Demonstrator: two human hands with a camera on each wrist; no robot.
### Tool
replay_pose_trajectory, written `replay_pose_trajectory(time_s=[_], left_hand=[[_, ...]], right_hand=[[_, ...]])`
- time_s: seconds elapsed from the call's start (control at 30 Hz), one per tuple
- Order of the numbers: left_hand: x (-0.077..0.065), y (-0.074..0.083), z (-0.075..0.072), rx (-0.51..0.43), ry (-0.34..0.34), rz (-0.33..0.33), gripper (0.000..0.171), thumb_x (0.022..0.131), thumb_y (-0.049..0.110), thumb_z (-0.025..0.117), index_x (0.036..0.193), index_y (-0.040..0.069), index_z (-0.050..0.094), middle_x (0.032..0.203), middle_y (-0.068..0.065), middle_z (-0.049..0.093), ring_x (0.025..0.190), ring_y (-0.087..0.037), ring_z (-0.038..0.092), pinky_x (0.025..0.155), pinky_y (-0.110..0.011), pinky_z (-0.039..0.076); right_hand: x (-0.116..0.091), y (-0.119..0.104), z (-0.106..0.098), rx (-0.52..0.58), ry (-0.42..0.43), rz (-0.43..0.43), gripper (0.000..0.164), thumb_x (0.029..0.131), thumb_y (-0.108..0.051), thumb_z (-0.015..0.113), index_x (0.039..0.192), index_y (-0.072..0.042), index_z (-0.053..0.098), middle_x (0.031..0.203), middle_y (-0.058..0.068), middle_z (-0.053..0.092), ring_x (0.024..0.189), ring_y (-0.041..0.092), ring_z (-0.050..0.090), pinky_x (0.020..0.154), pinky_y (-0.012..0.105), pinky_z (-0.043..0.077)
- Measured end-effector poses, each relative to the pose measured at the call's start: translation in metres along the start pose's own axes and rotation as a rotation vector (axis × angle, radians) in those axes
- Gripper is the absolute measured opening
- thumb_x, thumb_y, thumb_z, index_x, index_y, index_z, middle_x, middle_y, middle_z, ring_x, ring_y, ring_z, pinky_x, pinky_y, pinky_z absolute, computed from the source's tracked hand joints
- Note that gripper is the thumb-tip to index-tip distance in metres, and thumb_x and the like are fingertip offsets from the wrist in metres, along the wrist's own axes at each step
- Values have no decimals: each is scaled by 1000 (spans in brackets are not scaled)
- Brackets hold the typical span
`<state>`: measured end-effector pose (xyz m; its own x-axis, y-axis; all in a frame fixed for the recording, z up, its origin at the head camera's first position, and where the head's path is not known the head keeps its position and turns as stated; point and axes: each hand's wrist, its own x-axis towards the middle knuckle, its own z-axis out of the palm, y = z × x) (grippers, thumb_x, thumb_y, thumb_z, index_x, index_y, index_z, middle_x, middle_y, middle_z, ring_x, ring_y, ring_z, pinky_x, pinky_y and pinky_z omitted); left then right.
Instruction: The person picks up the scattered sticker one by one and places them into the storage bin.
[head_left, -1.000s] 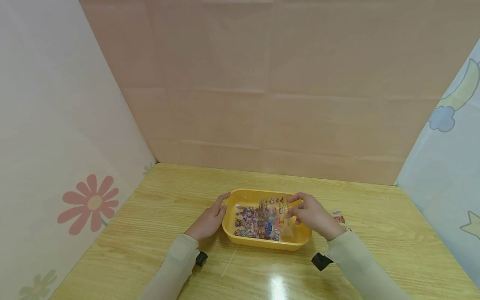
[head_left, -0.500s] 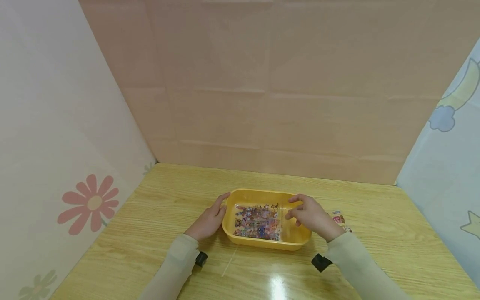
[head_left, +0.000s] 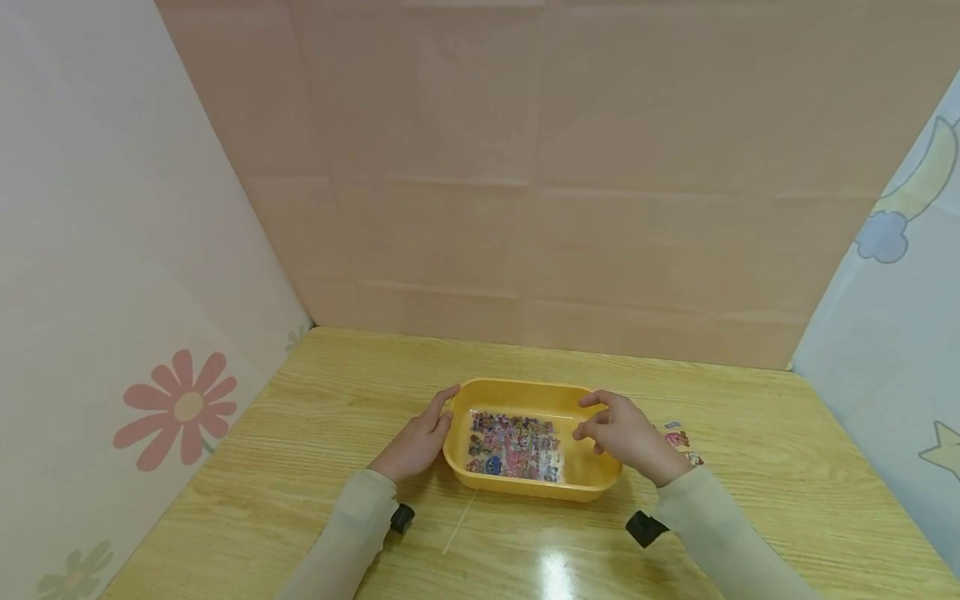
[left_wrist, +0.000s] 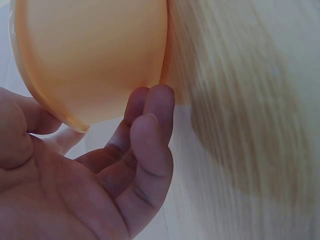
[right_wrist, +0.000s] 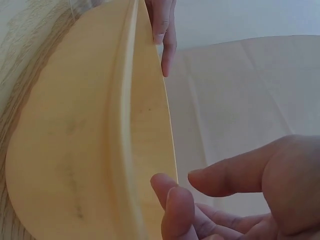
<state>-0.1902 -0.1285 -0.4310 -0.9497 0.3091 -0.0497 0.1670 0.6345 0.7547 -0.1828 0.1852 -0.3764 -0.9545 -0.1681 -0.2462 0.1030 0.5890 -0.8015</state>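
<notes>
A yellow plastic basin (head_left: 517,483) stands on the table, with clear sheets printed with small colourful cartoon figures (head_left: 513,446) lying flat inside, towards its left. They look like stickers. At the basin's left end, my left hand (head_left: 416,437) grips the rim; the left wrist view shows curled fingers (left_wrist: 150,130) against the outer wall. My right hand (head_left: 622,433) hovers over the basin's right end, thumb and index finger apart, holding nothing. In the right wrist view, its thumb (right_wrist: 225,177) and bent fingers stand beside the rim.
Another printed sheet (head_left: 677,437) lies on the wooden table (head_left: 757,467), partly behind my right wrist. A thin pale strip (head_left: 459,521) is in front of the basin. Paper-covered walls (head_left: 525,250) enclose the back and sides.
My right hand has let go of a clear printed sheet, which has dropped and slid left onto the others in the basin. The left hand has stayed on the rim.
</notes>
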Motion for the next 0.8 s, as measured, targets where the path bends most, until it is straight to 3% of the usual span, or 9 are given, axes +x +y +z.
replay_pose_trajectory(time_s=[0.2, 0.5, 0.8], left_hand=[[0, 0, 0, -11, -3, -5, 47, 105, 30, 26, 150, 28, 17, 62, -2, 42, 50, -15, 36, 62, -33, 40], [0, 1, -1, 0, 5, 7, 46, 105, 29, 27, 150, 27, 18, 76, -8, 56, 68, -16, 52, 75, -38, 40], [-1, 2, -1, -10, -1, 8, 47, 105, 29, 27, 150, 28, 17, 71, -5, 52, 71, -17, 53, 77, -39, 40]], right_hand=[[-1, 4, -4, -28, 26, -32, 45, 90, -18, 62, 131, -7, 46, 98, 13, 66, 68, 27, 57, 52, 31, 40], [-6, 22, -17, -109, 121, -100, 44, 89, -23, 63, 128, -7, 51, 96, 11, 63, 73, 24, 62, 64, 35, 52], [-13, 47, -39, -147, 158, -71, 50, 89, -31, 63, 129, -5, 50, 98, 12, 62, 72, 23, 61, 63, 34, 51]])
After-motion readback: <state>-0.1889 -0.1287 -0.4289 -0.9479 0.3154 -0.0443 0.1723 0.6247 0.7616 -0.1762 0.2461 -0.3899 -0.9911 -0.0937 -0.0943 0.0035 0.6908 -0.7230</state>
